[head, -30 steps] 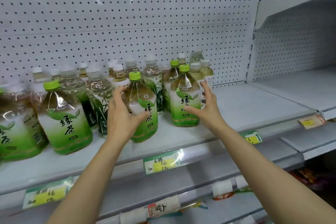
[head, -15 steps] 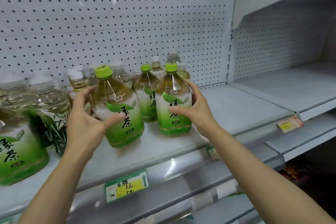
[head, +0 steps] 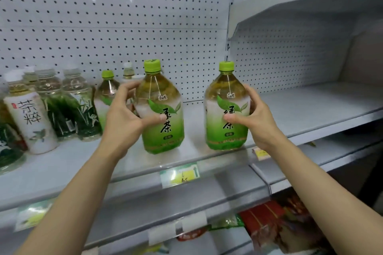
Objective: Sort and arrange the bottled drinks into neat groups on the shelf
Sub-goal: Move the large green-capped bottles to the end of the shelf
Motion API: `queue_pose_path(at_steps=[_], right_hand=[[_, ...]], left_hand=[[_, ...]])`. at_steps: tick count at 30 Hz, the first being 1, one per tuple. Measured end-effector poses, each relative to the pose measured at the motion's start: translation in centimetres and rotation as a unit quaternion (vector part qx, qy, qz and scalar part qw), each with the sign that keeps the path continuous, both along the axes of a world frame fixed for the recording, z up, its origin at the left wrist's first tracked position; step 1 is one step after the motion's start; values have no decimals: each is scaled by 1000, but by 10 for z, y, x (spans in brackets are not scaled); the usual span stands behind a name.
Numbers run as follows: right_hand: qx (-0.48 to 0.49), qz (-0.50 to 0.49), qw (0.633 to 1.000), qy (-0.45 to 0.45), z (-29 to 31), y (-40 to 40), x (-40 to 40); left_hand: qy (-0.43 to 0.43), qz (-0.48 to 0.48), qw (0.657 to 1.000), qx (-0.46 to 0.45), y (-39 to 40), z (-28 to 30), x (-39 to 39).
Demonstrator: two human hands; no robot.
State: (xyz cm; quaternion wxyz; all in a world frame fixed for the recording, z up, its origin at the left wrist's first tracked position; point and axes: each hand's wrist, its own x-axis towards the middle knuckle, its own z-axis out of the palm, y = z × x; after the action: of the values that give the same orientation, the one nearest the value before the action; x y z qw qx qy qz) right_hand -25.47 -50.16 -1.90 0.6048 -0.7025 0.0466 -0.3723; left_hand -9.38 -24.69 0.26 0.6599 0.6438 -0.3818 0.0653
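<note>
Left hand: the left hand (head: 126,118) is clamped round the left green tea bottle (head: 160,107), thumb pressed across the front of the label, fingers curled round the bottle's left shoulder and back.
Left arm: the bare forearm rises from the lower left of the view, wrist nearly straight, palm turned toward the bottle.
Right hand: the right hand (head: 253,118) is clamped round the right green tea bottle (head: 227,107), thumb on the front of the label, fingers wrapped over the bottle's right side near the shoulder.
Right arm: the forearm comes in from the lower right corner and slopes up to the left, mirroring the other arm.
Held bottles: both stand upright at the front of the shelf (head: 310,109), green caps up, labels facing the camera, set apart with a clear gap between them. Whether their bases rest on the shelf or sit just above it, I cannot tell.
Other bottles: a third green-capped bottle (head: 106,93) stands behind the left hand; further left are clear bottles with dark leaf labels (head: 68,109) and a white-labelled tea bottle (head: 31,118).
Shelf edge: a green and yellow price tag (head: 180,175) sits on the front rail below the held bottles.
Backing: white pegboard (head: 124,16) behind the row.
</note>
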Motion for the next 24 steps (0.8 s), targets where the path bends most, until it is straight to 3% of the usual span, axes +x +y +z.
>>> queue_pose_path(at_steps=[13,24], right_hand=[[37,-54,998,-11,-5,-122,-2],[23,-32,999,26,3,-217,24]], left_hand=[[33,-80,996,35,-143,23,31],[100,-43,990,90,-284,-5,67]])
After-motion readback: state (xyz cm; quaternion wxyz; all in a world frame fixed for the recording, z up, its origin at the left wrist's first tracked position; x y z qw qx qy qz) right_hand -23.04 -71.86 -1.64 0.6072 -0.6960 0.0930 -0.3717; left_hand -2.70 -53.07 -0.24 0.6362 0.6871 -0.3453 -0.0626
